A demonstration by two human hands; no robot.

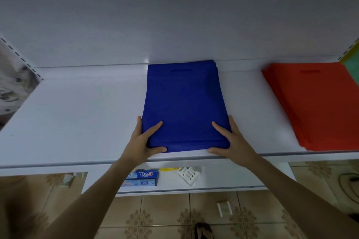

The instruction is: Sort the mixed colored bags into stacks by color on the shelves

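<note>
White shelf: I observe left hand and right hand, fingers spread, pressing near corners of the blue bag stack.

Red bag stack off the right edge; toothpaste box partly behind left forearm

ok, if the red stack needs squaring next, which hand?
Right, probably. The right hand presses the blue stack at its near right corner, toward the red stack; the left hand would have to cross over.
</note>
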